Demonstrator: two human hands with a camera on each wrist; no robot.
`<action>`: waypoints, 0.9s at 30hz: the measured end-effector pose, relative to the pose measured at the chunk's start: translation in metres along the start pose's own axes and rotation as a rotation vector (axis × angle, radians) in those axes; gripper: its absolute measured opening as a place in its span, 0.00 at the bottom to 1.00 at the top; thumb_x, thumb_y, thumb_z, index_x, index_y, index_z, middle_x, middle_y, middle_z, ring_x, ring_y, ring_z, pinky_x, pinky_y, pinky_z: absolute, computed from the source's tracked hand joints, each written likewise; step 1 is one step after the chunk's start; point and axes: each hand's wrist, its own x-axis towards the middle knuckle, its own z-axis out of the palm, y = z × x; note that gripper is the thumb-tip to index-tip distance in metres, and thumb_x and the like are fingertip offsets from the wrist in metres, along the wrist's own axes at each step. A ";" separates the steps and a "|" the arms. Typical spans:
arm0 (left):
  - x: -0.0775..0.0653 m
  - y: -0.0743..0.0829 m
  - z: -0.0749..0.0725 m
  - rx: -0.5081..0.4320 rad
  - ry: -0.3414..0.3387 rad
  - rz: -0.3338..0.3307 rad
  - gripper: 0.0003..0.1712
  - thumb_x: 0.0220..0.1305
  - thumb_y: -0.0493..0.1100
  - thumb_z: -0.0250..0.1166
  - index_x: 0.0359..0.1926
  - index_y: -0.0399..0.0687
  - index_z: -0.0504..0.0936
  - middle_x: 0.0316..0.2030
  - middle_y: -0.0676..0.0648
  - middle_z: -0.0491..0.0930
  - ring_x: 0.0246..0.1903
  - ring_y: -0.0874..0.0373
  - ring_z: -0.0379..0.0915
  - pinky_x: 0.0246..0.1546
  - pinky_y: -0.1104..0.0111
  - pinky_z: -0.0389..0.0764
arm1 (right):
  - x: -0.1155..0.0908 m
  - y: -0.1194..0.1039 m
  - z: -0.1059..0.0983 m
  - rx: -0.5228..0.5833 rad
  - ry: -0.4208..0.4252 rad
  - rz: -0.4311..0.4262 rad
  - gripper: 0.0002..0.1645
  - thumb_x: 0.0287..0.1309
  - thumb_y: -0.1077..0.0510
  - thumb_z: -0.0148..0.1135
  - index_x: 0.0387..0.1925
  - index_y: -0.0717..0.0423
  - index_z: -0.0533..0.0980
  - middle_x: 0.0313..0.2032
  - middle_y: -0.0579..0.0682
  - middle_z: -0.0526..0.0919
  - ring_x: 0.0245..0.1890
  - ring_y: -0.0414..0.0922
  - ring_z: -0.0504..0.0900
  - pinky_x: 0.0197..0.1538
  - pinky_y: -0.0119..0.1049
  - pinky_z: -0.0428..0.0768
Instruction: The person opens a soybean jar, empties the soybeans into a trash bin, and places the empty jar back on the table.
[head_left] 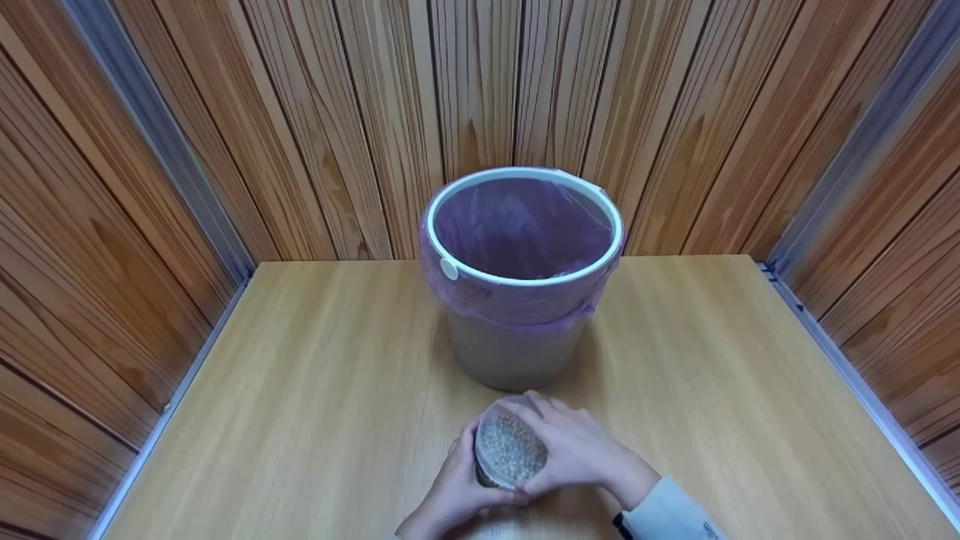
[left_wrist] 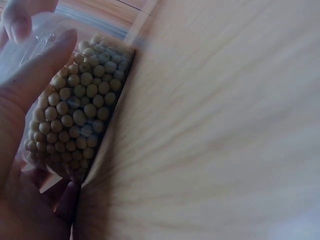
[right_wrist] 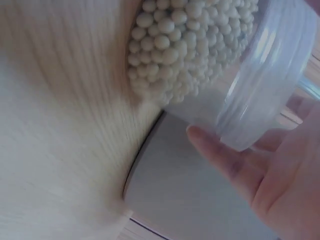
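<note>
A clear plastic jar of round, pale beans, which look like soybeans, stands on the table close in front of a bin. My left hand grips the jar's side from the left; in the left wrist view its thumb lies along the clear wall. From the right, my right hand holds the jar's translucent screw lid, fingers curled at its rim in the right wrist view. The beans fill the lower part of the jar. Whether the lid is tight or loose cannot be seen.
The grey bin has a white rim ring and a purple bag liner folded over its edge. Wood-panelled walls enclose the wooden table at the back and both sides, with metal strips along the corners.
</note>
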 end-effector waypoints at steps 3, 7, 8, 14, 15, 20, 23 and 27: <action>0.001 0.001 0.000 -0.002 0.026 0.006 0.71 0.34 0.57 0.84 0.75 0.46 0.51 0.68 0.38 0.63 0.68 0.40 0.59 0.68 0.40 0.60 | -0.001 0.003 -0.002 0.043 0.016 -0.002 0.66 0.30 0.30 0.78 0.74 0.29 0.56 0.71 0.64 0.63 0.68 0.65 0.66 0.51 0.74 0.71; 0.000 0.001 0.000 0.018 0.038 0.025 0.71 0.34 0.56 0.85 0.75 0.46 0.51 0.68 0.38 0.64 0.67 0.39 0.59 0.67 0.40 0.60 | -0.005 0.008 0.001 0.111 0.055 0.003 0.66 0.33 0.31 0.77 0.75 0.32 0.56 0.71 0.65 0.63 0.68 0.67 0.65 0.55 0.76 0.69; -0.001 0.001 0.001 0.027 0.039 0.031 0.71 0.34 0.56 0.85 0.75 0.46 0.51 0.69 0.38 0.63 0.67 0.39 0.59 0.67 0.40 0.60 | -0.006 0.009 0.003 0.136 0.067 0.007 0.65 0.34 0.31 0.77 0.75 0.33 0.56 0.71 0.64 0.63 0.68 0.67 0.64 0.57 0.76 0.68; -0.001 0.002 0.003 0.067 0.031 0.038 0.74 0.33 0.55 0.85 0.76 0.43 0.48 0.70 0.36 0.62 0.67 0.37 0.58 0.66 0.38 0.61 | -0.012 0.020 0.009 0.346 0.151 0.023 0.64 0.40 0.36 0.77 0.76 0.41 0.54 0.72 0.60 0.63 0.69 0.64 0.64 0.65 0.69 0.65; -0.001 0.002 0.003 0.071 0.028 0.031 0.75 0.32 0.55 0.85 0.76 0.43 0.48 0.70 0.35 0.61 0.67 0.36 0.58 0.66 0.37 0.61 | -0.013 0.022 0.010 0.388 0.163 0.028 0.63 0.42 0.38 0.78 0.76 0.43 0.54 0.72 0.60 0.63 0.69 0.64 0.65 0.64 0.68 0.66; -0.001 0.006 0.005 0.089 0.033 -0.003 0.77 0.29 0.55 0.86 0.76 0.44 0.48 0.68 0.33 0.62 0.66 0.35 0.58 0.64 0.35 0.63 | -0.020 0.030 0.017 0.582 0.173 0.088 0.59 0.49 0.46 0.75 0.76 0.49 0.52 0.70 0.63 0.62 0.61 0.65 0.70 0.55 0.61 0.76; -0.001 0.007 0.006 0.095 0.048 0.010 0.75 0.29 0.55 0.86 0.75 0.42 0.50 0.69 0.33 0.61 0.67 0.34 0.57 0.64 0.35 0.63 | -0.023 0.031 0.021 0.682 0.175 0.133 0.57 0.51 0.50 0.74 0.75 0.50 0.52 0.70 0.67 0.60 0.60 0.66 0.69 0.53 0.57 0.78; -0.001 0.009 0.009 0.121 0.078 0.044 0.74 0.29 0.57 0.86 0.73 0.41 0.52 0.71 0.34 0.58 0.68 0.33 0.55 0.65 0.34 0.60 | -0.025 0.030 0.024 0.768 0.207 0.149 0.55 0.51 0.54 0.73 0.75 0.52 0.53 0.69 0.69 0.58 0.61 0.65 0.67 0.55 0.51 0.79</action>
